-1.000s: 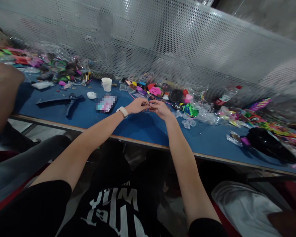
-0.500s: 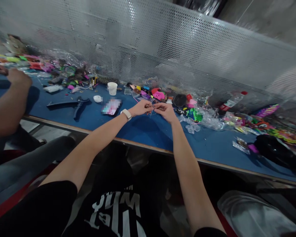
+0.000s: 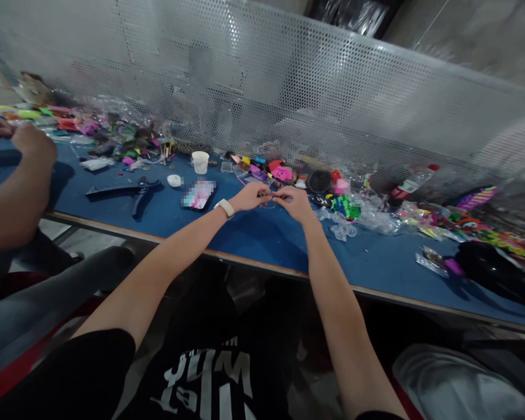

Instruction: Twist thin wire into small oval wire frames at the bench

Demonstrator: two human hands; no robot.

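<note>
My left hand (image 3: pixel 252 196), with a pale band on its wrist, is closed in a pinch over the blue table (image 3: pixel 262 236). Facing it, my right hand (image 3: pixel 292 200) is pinched too, its fingertips almost touching the left ones. Between them is a small dark reddish-brown item, too small to name, and a thin strand shows just under the fingers. Beyond my hands lie a pink piece (image 3: pixel 282 173) and other small colourful things. A phone (image 3: pixel 198 194) with a blurred screen lies left of my left hand.
Dark-handled pliers-like tool (image 3: pixel 140 189), white mouse-shaped object (image 3: pixel 174 180) and white cup (image 3: pixel 200 162) stand or lie leftward. Another person's hand (image 3: pixel 32 140) is at far left. Clear plastic pieces (image 3: pixel 343 228), a bottle (image 3: pixel 413 184) and a black glossy object (image 3: pixel 492 271) are rightward. A perforated metal panel (image 3: pixel 254 76) rises behind.
The view has shifted slightly. My fingertips have turned a little around the small item, and the strand beneath them now lies differently.
</note>
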